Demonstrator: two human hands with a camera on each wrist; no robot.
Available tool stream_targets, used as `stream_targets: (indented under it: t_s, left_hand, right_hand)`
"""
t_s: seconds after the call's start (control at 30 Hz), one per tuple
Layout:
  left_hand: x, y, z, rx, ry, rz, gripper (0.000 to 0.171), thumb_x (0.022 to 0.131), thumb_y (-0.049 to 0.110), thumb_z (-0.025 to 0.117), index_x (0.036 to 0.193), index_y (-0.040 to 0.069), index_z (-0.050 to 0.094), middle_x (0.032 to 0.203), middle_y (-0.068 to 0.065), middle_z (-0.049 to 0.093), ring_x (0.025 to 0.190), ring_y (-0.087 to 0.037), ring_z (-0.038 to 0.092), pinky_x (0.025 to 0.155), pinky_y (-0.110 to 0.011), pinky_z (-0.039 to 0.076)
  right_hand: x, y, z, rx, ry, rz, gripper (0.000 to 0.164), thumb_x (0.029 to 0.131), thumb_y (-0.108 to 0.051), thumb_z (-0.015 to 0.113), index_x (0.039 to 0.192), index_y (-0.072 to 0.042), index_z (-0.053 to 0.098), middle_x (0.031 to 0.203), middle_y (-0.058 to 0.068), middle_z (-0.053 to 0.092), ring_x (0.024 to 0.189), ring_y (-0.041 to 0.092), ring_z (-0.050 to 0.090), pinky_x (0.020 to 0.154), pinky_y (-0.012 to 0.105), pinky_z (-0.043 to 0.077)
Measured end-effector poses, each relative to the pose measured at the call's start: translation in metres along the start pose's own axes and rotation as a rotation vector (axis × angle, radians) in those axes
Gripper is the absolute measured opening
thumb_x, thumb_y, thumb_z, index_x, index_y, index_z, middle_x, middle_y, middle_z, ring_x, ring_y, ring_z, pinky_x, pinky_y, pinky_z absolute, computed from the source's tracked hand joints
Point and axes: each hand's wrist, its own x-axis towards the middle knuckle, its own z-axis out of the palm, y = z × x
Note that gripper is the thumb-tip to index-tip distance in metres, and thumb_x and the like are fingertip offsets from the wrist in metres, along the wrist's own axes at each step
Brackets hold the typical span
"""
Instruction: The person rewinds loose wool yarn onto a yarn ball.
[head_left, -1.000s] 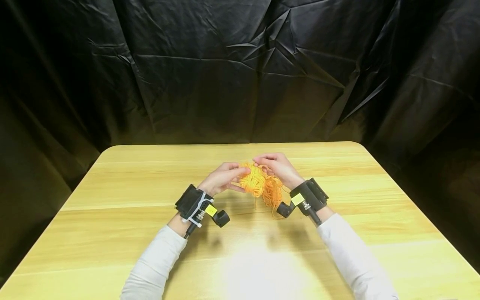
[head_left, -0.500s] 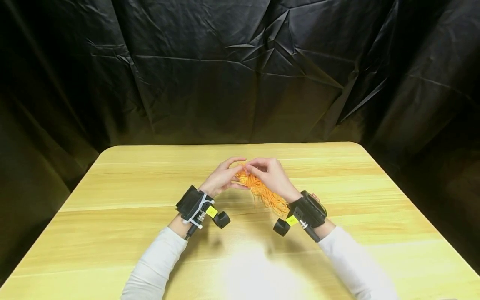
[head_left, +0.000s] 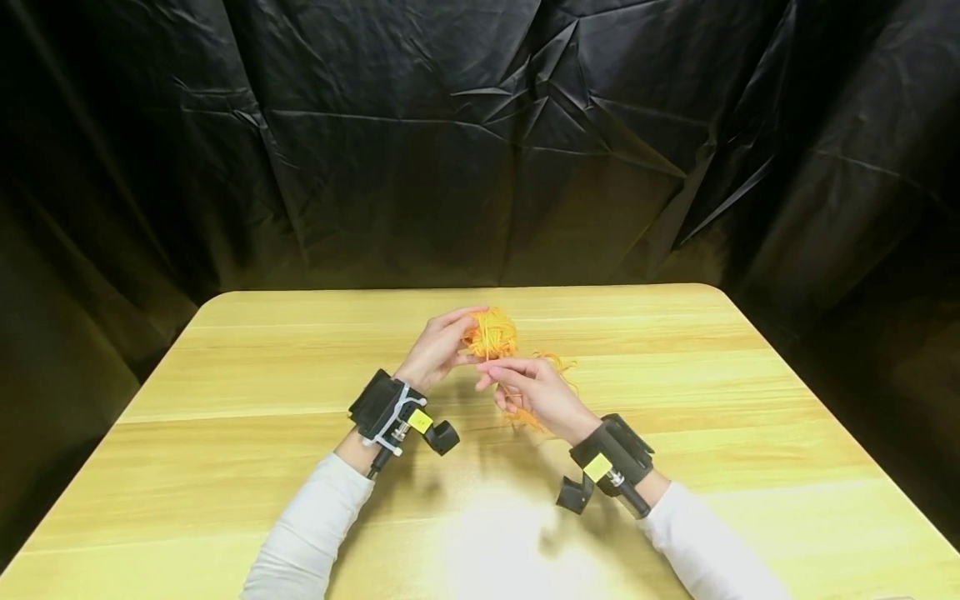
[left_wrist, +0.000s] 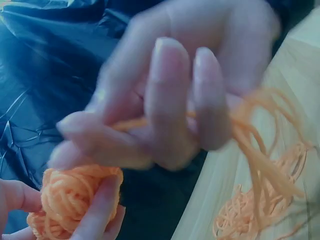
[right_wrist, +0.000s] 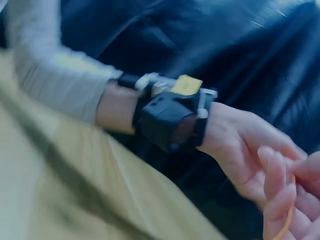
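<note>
A ball of orange yarn [head_left: 495, 333] is gripped in my left hand [head_left: 437, 354], above the middle of the table. In the left wrist view the left fingers wrap the yarn ball [left_wrist: 70, 197] at the lower left. My right hand [head_left: 546, 396], just below and right of the ball, pinches a strand of yarn between thumb and fingertips. That yarn strand [right_wrist: 290, 210] also runs across the right fingers in the right wrist view. From the right hand several strands trail to a loose heap of yarn [left_wrist: 255, 212] on the table.
The wooden table [head_left: 247, 400] has a far edge with rounded corners. A black curtain [head_left: 390, 183] hangs behind it. Each wrist wears a black strap with a camera, the left camera [head_left: 442, 437] and right camera [head_left: 573, 496] jutting inward.
The right hand has swung from above the ball, across its front, to below it, drawing the strand along. The left hand has turned the ball slightly upward.
</note>
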Motion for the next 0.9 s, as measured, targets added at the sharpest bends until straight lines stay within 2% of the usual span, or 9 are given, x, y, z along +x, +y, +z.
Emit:
stream_targets:
  t_s: [0.1,0.17,0.3,0.5,0.6,0.7,0.8,0.9]
  left_hand:
    - [0.0,0.001,0.0,-0.049,-0.001,0.006,0.038,0.091,0.01,0.042,0.129,0.002,0.044,0.125,-0.02,0.047,0.099,-0.024,0.053,0.079,-0.04,0.049]
    - [0.0,0.0,0.0,-0.079,0.002,0.013,0.038,0.092,0.012,0.045,0.129,0.001,0.044,0.123,-0.02,0.047,0.097,-0.023,0.055,0.078,-0.04,0.049]
    - [0.002,0.0,0.0,-0.121,0.047,0.036,0.039,0.089,0.012,0.054,0.125,0.0,0.046,0.112,-0.017,0.051,0.087,-0.018,0.056,0.076,-0.04,0.05]
    - [0.001,0.005,0.001,-0.16,0.078,0.058,0.039,0.088,0.01,0.055,0.124,0.0,0.046,0.107,-0.013,0.052,0.083,-0.016,0.057,0.075,-0.036,0.051]
    - [-0.001,0.007,0.001,-0.156,0.063,0.044,0.038,0.088,0.012,0.055,0.123,0.0,0.047,0.106,-0.012,0.054,0.084,-0.016,0.059,0.076,-0.037,0.051]
    - [-0.002,0.007,0.0,-0.132,0.027,0.016,0.037,0.089,0.015,0.055,0.12,-0.004,0.049,0.102,-0.01,0.057,0.085,-0.016,0.06,0.079,-0.038,0.05]
    - [-0.003,0.007,-0.001,-0.085,-0.017,-0.031,0.039,0.088,0.018,0.056,0.118,-0.007,0.05,0.098,-0.008,0.06,0.085,-0.016,0.061,0.081,-0.039,0.049]
    - [-0.004,0.006,-0.002,-0.026,-0.056,-0.073,0.039,0.087,0.019,0.057,0.115,-0.008,0.052,0.092,-0.005,0.062,0.082,-0.015,0.061,0.081,-0.038,0.049]
  right_hand:
    - [0.001,0.008,-0.006,0.199,-0.015,0.054,0.017,0.093,-0.01,0.043,0.101,-0.007,0.059,0.083,0.0,0.06,0.055,0.007,0.047,0.05,0.017,0.037]
    - [0.002,0.011,-0.009,0.26,-0.018,0.077,0.013,0.094,-0.008,0.041,0.098,-0.009,0.054,0.082,-0.001,0.058,0.055,0.006,0.046,0.051,0.016,0.038]
    - [0.004,0.017,-0.011,0.235,-0.059,0.102,0.009,0.094,-0.01,0.042,0.095,-0.007,0.05,0.082,-0.001,0.058,0.057,0.006,0.049,0.054,0.017,0.041]
    - [0.012,0.034,-0.02,0.126,-0.083,0.099,0.017,0.089,-0.015,0.053,0.096,-0.004,0.062,0.074,-0.002,0.057,0.062,0.006,0.049,0.063,0.019,0.044]
    - [0.017,0.041,-0.031,0.056,-0.073,0.116,0.03,0.089,-0.015,0.052,0.108,0.008,0.056,0.073,-0.003,0.055,0.06,0.004,0.047,0.06,0.016,0.042]
    - [0.022,0.042,-0.041,0.06,-0.069,0.154,0.04,0.091,-0.01,0.048,0.117,0.019,0.043,0.072,-0.003,0.054,0.056,0.002,0.043,0.052,0.011,0.037]
    - [0.028,0.037,-0.049,0.116,-0.048,0.209,0.034,0.092,-0.006,0.043,0.114,0.02,0.042,0.071,-0.002,0.053,0.052,0.0,0.041,0.048,0.009,0.038]
    - [0.034,0.027,-0.053,0.173,-0.012,0.258,0.021,0.092,-0.003,0.039,0.105,0.011,0.049,0.065,-0.002,0.048,0.051,0.001,0.041,0.05,0.011,0.041]
